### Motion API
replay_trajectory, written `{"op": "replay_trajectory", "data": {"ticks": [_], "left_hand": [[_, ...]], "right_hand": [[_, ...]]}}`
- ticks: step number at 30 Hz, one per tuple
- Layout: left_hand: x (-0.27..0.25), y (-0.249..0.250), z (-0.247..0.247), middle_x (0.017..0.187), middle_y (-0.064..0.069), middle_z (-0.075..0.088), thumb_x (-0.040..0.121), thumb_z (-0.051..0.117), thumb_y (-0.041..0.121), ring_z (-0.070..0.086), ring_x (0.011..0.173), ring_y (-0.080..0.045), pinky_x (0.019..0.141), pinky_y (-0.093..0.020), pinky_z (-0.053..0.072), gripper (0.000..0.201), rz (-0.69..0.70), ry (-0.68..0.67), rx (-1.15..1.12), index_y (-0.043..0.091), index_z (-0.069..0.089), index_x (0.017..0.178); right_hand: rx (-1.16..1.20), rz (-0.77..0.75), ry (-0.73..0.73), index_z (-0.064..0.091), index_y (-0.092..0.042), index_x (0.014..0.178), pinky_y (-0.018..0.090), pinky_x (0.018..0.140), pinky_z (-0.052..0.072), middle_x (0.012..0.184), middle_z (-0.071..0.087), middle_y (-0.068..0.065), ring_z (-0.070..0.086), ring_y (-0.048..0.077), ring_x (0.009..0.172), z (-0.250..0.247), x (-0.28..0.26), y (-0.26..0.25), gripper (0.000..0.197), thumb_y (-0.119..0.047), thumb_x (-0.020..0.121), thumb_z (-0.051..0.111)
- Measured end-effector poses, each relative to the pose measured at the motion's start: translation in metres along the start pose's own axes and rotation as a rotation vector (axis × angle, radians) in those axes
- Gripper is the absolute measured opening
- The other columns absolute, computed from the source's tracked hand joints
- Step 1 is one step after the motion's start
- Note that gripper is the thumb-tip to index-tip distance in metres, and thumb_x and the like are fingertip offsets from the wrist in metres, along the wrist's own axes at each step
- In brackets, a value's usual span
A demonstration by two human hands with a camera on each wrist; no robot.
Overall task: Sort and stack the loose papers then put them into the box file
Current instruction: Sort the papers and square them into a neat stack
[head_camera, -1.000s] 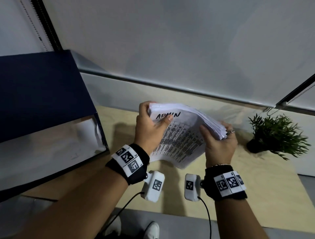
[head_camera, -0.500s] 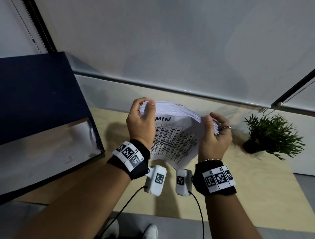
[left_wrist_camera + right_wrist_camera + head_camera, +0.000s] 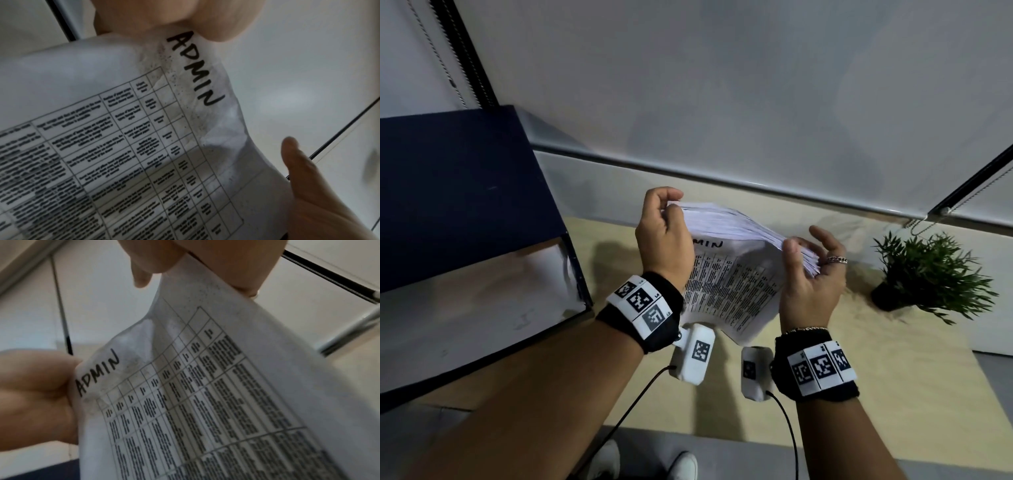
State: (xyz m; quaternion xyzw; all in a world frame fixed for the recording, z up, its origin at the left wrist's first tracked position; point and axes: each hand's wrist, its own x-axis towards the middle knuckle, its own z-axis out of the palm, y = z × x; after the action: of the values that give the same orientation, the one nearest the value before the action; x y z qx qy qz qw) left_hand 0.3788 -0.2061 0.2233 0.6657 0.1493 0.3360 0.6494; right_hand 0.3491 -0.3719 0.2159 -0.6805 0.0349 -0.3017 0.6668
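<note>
A thick stack of white papers (image 3: 736,260) is held upright above the wooden desk (image 3: 893,370). Its front sheet bears a printed table and the handwritten word ADMIN (image 3: 193,68). My left hand (image 3: 664,233) grips the stack's top left corner, fingers curled over the edge. My right hand (image 3: 811,270) cups the stack's right edge, thumb in front, its ringed fingers curled behind. The open dark blue box file (image 3: 465,212) stands to the left, its pale inside facing up. Both wrist views show the printed sheet (image 3: 216,402) close up.
A small potted green plant (image 3: 931,274) stands on the desk at the right. A white wall and window blinds with black cords run behind. White shoes (image 3: 681,466) show below the desk's front edge.
The stack has tilted so its top edge faces me more. My left thumb has slid up over the top corner. My right hand's fingers have loosened and spread at the right edge.
</note>
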Motion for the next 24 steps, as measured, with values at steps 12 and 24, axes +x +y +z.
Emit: {"op": "replay_trajectory", "data": {"ticks": [12,24], "left_hand": [[0.0,-0.002,-0.001,0.076,0.015,0.061,0.09,0.062,0.022,0.055,0.066,0.011,0.06,-0.009,0.043,0.008,-0.11,-0.019,0.009,0.014,0.064,0.089],[-0.021,-0.007,-0.013,0.108,0.008,0.054,0.063,0.087,0.025,0.057,0.098,0.006,0.088,-0.011,0.047,0.074,-0.111,-0.384,-0.138,0.019,0.042,0.122]], "right_hand": [[-0.034,-0.027,0.065,0.065,-0.003,0.105,0.022,0.075,0.051,0.087,0.067,0.002,0.062,0.002,0.081,0.003,0.005,-0.004,0.02,-0.009,0.087,0.067],[-0.048,0.054,-0.108,0.069,-0.007,0.088,0.014,0.069,0.052,0.071,0.071,-0.018,0.064,-0.005,0.068,-0.02,0.013,0.019,0.019,0.004,0.075,0.076]]}}
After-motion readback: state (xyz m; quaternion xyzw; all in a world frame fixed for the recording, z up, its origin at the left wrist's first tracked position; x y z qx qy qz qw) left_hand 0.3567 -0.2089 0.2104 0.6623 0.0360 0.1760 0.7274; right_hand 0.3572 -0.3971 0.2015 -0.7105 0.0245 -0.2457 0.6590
